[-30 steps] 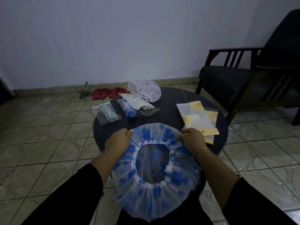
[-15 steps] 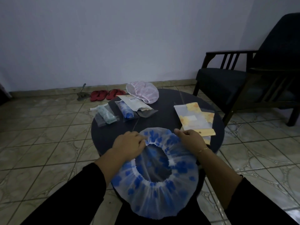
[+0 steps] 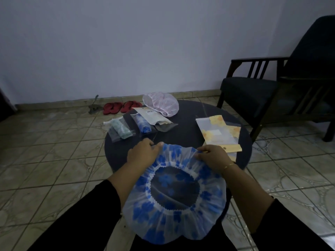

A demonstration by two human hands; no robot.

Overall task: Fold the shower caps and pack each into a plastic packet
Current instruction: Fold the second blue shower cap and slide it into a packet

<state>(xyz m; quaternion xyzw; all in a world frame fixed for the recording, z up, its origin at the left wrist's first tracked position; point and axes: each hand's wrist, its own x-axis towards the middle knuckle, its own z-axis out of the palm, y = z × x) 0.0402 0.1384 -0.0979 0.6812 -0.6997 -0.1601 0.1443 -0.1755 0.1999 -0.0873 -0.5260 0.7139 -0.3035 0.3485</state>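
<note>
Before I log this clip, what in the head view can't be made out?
- Near edge of the round table: covered by the blue shower cap that the left hand and right hand hold.
- Label on the white packet: print too small.
- Armchair: cut off by the right frame edge.
- Grey thing by the red slippers: too dim to identify.
</note>
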